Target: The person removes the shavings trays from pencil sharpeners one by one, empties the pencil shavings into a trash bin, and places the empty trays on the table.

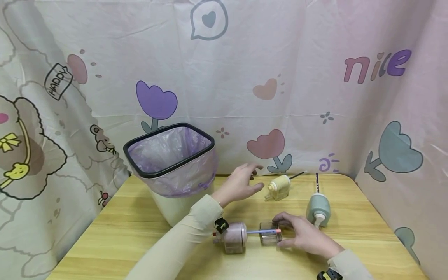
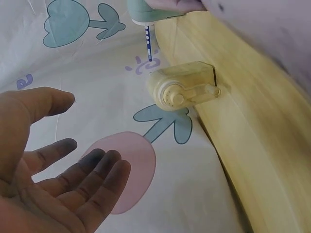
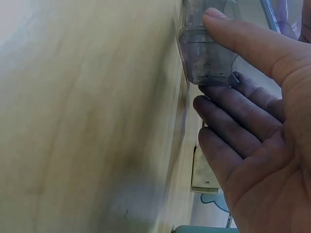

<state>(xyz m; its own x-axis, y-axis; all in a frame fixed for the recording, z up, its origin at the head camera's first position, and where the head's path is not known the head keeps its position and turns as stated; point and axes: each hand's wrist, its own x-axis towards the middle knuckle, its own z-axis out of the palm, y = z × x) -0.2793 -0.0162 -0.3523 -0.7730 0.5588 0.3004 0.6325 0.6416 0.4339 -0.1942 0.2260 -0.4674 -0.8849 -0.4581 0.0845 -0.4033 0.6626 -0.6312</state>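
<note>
My right hand (image 1: 304, 235) is around one end of a small clear shavings box (image 1: 267, 238), thumb on one side and fingers on the other. In the right wrist view the thumb lies on the edge of this box (image 3: 209, 58). Left of it on the table lies a pinkish crank pencil sharpener (image 1: 235, 238), and a blue-purple pencil (image 1: 255, 232) with a pink end sticks out of it across the box. My left hand (image 1: 239, 182) hovers with spread fingers, holding nothing. A yellow pencil sharpener (image 1: 281, 187) with a dark pencil (image 1: 298, 174) is beyond its fingertips.
At the left back stands a white bin (image 1: 169, 206) with a black rim and a purple-tinted liner bag (image 1: 182, 186). To the right is a green pencil sharpener (image 1: 319, 208) holding a dotted pencil (image 1: 317, 182). A printed curtain (image 1: 308, 97) surrounds the wooden table (image 1: 105, 241).
</note>
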